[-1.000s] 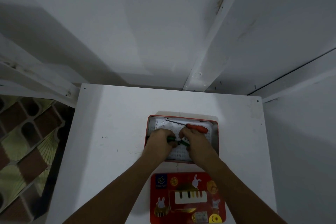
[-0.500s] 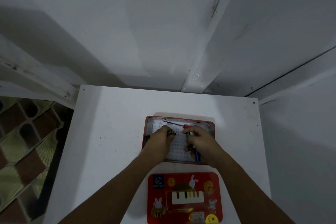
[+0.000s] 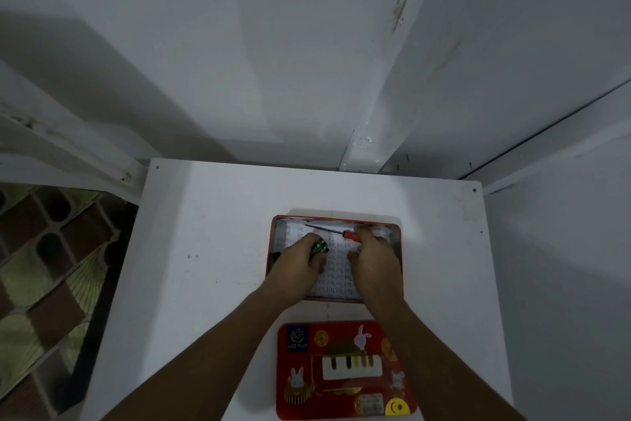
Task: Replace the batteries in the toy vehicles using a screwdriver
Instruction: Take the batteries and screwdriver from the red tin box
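Head view looked down on a white rectangular table (image 3: 211,250) set against a white wall. An open red metal tin (image 3: 269,260), lined with a white sheet of printed paper (image 3: 336,279), sat at the centre of the table, and both bare hands were inside it. The left hand (image 3: 300,262), toward the tin's 9 o'clock side, was curled around a small dark green toy vehicle (image 3: 320,246), which poked out past the fingertips at the hand's 1 o'clock. The right hand (image 3: 374,258), on the tin's 3 o'clock side, had its fingers bent down over the red handle of a screwdriver (image 3: 351,235); whether it actually gripped the handle could not be told. The screwdriver's thin metal shaft ran from the handle toward 10 o'clock across the paper, its tip near the tin's far rim. The two hands were near each other but apart, with a strip of paper showing between them. At 6 o'clock from the tin, just beside it, lay its red lid (image 3: 345,369), flat and printed with white rabbits and piano keys. A brown and green patterned floor (image 3: 44,277) showed at the table's 9 o'clock.
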`<state>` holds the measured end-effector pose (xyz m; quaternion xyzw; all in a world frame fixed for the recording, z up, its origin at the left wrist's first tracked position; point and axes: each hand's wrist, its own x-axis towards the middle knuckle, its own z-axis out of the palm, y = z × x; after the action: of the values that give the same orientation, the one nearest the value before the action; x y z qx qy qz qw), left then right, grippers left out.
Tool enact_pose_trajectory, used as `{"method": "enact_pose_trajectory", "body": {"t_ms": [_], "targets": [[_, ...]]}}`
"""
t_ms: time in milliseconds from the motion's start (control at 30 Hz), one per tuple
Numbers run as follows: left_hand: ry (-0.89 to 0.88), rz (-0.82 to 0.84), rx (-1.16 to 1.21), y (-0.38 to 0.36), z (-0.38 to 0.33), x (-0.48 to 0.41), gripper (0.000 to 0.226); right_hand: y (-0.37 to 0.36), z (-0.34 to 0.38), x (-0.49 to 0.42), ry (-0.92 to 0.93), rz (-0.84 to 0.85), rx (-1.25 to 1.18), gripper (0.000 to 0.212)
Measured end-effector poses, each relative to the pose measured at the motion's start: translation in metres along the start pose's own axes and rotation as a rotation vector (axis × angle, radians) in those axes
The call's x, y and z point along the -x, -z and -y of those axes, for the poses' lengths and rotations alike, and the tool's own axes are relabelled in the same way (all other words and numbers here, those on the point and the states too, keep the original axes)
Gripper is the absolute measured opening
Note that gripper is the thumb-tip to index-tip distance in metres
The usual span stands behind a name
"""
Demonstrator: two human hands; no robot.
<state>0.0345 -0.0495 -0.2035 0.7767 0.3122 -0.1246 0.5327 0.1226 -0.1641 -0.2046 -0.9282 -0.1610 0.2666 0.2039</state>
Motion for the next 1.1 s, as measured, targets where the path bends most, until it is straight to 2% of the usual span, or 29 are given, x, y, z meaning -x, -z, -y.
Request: {"method": "enact_pose_trajectory", "body": {"t_ms": [133, 233, 267, 367, 533, 733, 900, 1000, 1100], "targets": [[0.051, 0.005, 0.103, 0.001, -0.003, 0.0, 0.016, -0.003, 0.0, -0.009, -0.064, -0.014, 0.116, 0.012], [0.168, 0.007, 0.206, 0.002, -0.005, -0.003, 0.02, 0.0, 0.0, -0.01, -0.014, 0.039, 0.146, 0.013], [0.2, -0.001, 0.246, 0.003, -0.005, -0.004, 0.022, 0.001, -0.001, -0.01, 0.017, 0.068, 0.108, 0.012], [0.234, -0.057, 0.313, 0.004, -0.006, -0.007, 0.022, 0.006, -0.002, -0.007, 0.042, 0.132, -0.205, 0.006], [0.164, -0.082, 0.419, 0.001, -0.013, 0.002, 0.026, 0.012, 0.0, 0.002, 0.002, 0.233, -0.507, 0.008], [0.11, -0.083, 0.502, 0.002, -0.015, 0.008, 0.016, 0.014, 0.004, 0.007, -0.014, 0.306, -0.617, 0.008], [0.079, -0.112, 0.476, 0.008, -0.014, 0.013, 0.027, 0.018, 0.013, 0.014, 0.003, 0.37, -0.623, 0.008], [0.072, -0.22, 0.462, 0.017, -0.015, 0.016, 0.027, 0.021, 0.017, 0.013, -0.082, 0.422, -0.708, 0.006], [0.094, -0.255, 0.47, 0.028, -0.016, 0.019, 0.025, 0.019, 0.021, 0.007, -0.245, 0.399, -0.837, 0.007]]}}
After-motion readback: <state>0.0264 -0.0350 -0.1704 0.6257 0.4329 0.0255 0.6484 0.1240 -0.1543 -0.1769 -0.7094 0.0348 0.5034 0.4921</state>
